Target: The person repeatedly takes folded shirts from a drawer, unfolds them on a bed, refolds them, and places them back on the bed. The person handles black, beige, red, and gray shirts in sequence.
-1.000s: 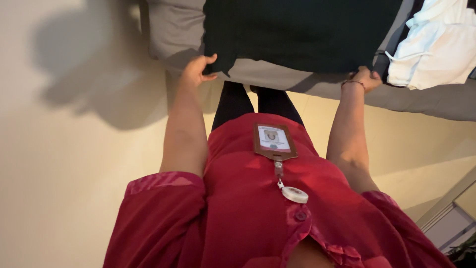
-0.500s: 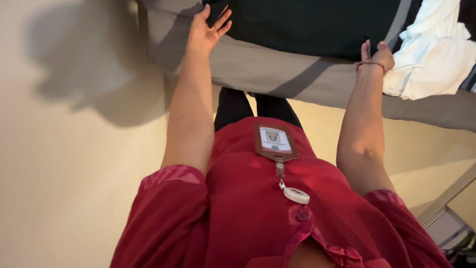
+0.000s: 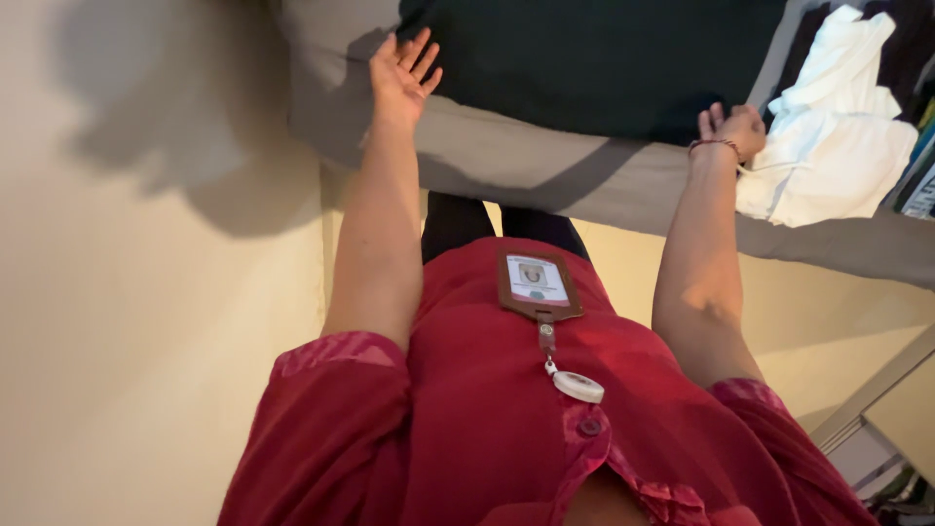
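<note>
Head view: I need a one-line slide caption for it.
Left hand open, right hand curled at the near edge of a dark green cloth on a grey surface.

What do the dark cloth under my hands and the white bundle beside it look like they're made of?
Dark cloth: looks like soft matte woven or knit fabric, dark green, no shine, lying flat. White bundle: seemingly thin cotton-like fabric, crumpled with soft folds. The exact fibre of either cannot be told.
</note>
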